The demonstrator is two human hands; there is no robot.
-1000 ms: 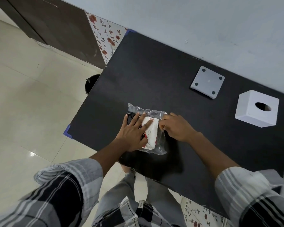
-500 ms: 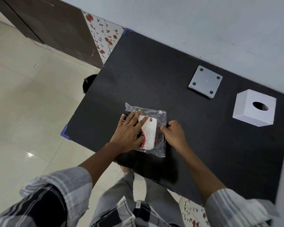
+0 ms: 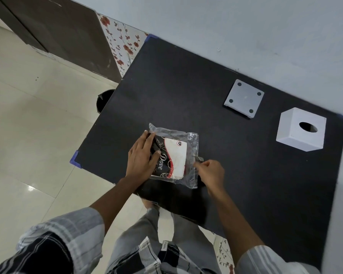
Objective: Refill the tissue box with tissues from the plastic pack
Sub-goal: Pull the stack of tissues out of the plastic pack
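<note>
A clear plastic pack (image 3: 176,155) of tissues with a black, red and white label lies near the front left of the black table (image 3: 186,95). My left hand (image 3: 142,156) lies flat on the pack's left half, pressing it down. My right hand (image 3: 211,173) pinches the pack's loose right edge between thumb and fingers. The white cube tissue box (image 3: 301,130), with an oval hole in its top, stands at the far right, well apart from both hands. Its flat grey base plate (image 3: 243,97) with a round mark near each corner lies to the box's left.
A pale wall runs along the table's far side. A dark bin (image 3: 104,97) stands on the tiled floor by the table's left edge. Blue guards cap the table corners. My legs are just below the front edge.
My left hand has slid leftwards off the pack's white label. My right hand has shifted down along the pack's right edge and now pinches the plastic there.
</note>
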